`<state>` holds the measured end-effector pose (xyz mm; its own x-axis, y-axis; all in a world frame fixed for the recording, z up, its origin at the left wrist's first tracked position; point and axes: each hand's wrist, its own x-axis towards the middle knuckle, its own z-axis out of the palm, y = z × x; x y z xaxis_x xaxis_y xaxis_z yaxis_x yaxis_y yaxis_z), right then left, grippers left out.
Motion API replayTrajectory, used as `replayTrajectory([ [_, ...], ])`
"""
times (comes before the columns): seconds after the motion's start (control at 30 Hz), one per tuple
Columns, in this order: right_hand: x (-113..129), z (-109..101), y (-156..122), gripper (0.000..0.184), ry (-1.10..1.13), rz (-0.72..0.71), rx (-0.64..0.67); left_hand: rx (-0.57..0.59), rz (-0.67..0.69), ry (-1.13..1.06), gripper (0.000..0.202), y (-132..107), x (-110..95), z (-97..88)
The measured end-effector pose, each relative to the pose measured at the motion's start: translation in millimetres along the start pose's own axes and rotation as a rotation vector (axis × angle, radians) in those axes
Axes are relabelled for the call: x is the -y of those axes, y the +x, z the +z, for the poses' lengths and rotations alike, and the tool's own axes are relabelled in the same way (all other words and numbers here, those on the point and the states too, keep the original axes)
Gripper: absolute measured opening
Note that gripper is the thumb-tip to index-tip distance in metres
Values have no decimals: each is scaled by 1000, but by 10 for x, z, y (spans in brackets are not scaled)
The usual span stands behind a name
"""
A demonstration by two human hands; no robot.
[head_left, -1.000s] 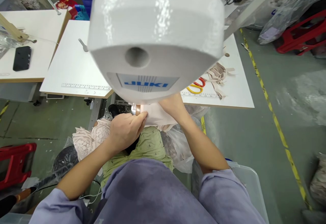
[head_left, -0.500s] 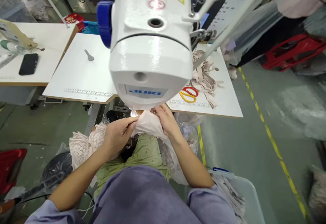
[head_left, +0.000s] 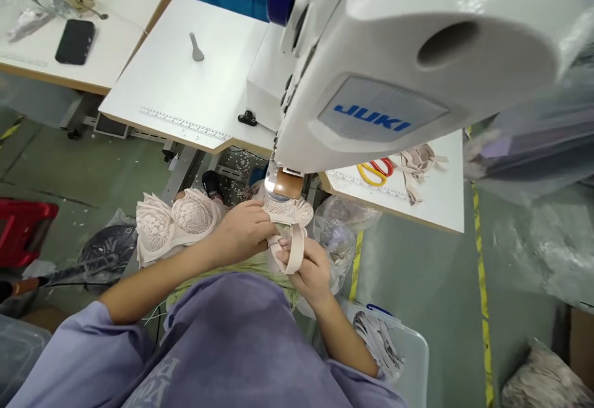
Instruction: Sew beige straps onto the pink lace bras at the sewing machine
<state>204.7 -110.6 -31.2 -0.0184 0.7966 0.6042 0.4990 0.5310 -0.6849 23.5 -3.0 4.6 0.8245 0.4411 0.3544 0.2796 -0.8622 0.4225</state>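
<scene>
A pale pink strap (head_left: 297, 250) curls into a loop between my hands, just in front of the sewing machine (head_left: 371, 98). My right hand (head_left: 314, 270) is closed around that strap. At its left end my left hand (head_left: 248, 230) pinches it, fingertips partly hidden. Right behind the hands, a pale pink lace piece (head_left: 285, 210) lies under the machine's head, beside the metal and brown plate (head_left: 286, 184). A lace bra (head_left: 174, 222) with two cups hangs left of my left hand; whether it joins the lace piece is hidden by that hand.
Red and yellow scissors (head_left: 375, 171) and a heap of straps (head_left: 417, 163) lie on the white table (head_left: 440, 204) at right. A black clip (head_left: 247, 118) and grey spoon-shaped tool (head_left: 196, 47) rest at left. A plastic bin (head_left: 420, 358) stands low right.
My view has turned and come closer, so the machine now looms at upper right. The smooth pale fabric both hands held at the machine has given way to a looped strap nearer my body.
</scene>
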Motion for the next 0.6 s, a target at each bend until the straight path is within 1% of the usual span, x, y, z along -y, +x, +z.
replayTrajectory([
  [0.07, 14, -20, -14, 33, -58, -97, -2, -86, 60, 82, 23, -11, 30, 3],
  [0.17, 20, -34, -16, 33, -85, -145, 0, -183, 102, 121, 23, -23, 32, -51],
  [0.3, 41, -39, -21, 32, -72, -163, 10, -244, 126, 112, 27, -11, 5, -117],
  [0.4, 81, -49, -22, 30, -69, -157, 32, -268, 136, 108, 29, -14, 27, -115],
  [0.47, 77, -65, -25, 32, -63, -156, 36, -264, 130, 110, 28, -32, 44, -104],
  [0.5, 49, -75, -32, 33, -57, -155, 40, -242, 119, 111, 27, -43, 38, -107],
  [0.53, -3, -85, -45, 35, -51, -145, 47, -200, 93, 101, 25, -52, 14, -121],
  [0.57, -80, -92, -66, 34, -49, -106, 54, -134, 51, 69, 24, -58, -33, -150],
  [0.6, -180, -97, -100, 34, -51, -34, 70, -44, 8, 6, 26, -62, -104, -196],
])
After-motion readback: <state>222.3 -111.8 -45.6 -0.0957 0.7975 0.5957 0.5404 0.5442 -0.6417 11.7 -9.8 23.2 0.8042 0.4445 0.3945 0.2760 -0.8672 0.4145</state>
